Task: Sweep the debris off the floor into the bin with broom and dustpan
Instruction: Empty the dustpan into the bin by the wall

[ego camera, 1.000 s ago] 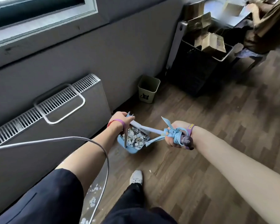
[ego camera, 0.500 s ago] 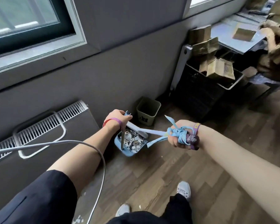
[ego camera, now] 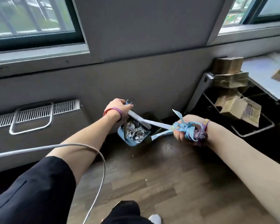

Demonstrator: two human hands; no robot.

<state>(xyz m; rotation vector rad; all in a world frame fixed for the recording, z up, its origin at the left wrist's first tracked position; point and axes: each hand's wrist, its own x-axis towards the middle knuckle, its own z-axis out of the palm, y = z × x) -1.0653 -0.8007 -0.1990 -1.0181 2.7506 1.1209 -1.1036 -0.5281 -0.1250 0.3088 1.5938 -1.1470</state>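
Note:
My left hand (ego camera: pixel 118 107) grips the top of the upright handle of a blue dustpan (ego camera: pixel 132 141), which hangs above the wooden floor by the grey wall. White paper debris (ego camera: pixel 136 130) fills the pan. My right hand (ego camera: pixel 186 131) is closed on the broom handle (ego camera: pixel 153 122), which is wrapped in blue ribbon and slants across the pan's upper edge. The olive bin (ego camera: pixel 149 116) stands on the floor against the wall, mostly hidden behind the pan and broom.
A radiator with a metal rail (ego camera: pixel 32 117) lines the wall at left. A wire rack with cardboard boxes (ego camera: pixel 239 110) stands at right beside a table edge (ego camera: pixel 265 75). A white cable (ego camera: pixel 81 147) loops over my left arm. Wooden floor (ego camera: pixel 168 183) spreads below.
I have stepped closer to the wall and the view has tilted up. The loaded dustpan and broom now sit in front of the bin, covering most of it.

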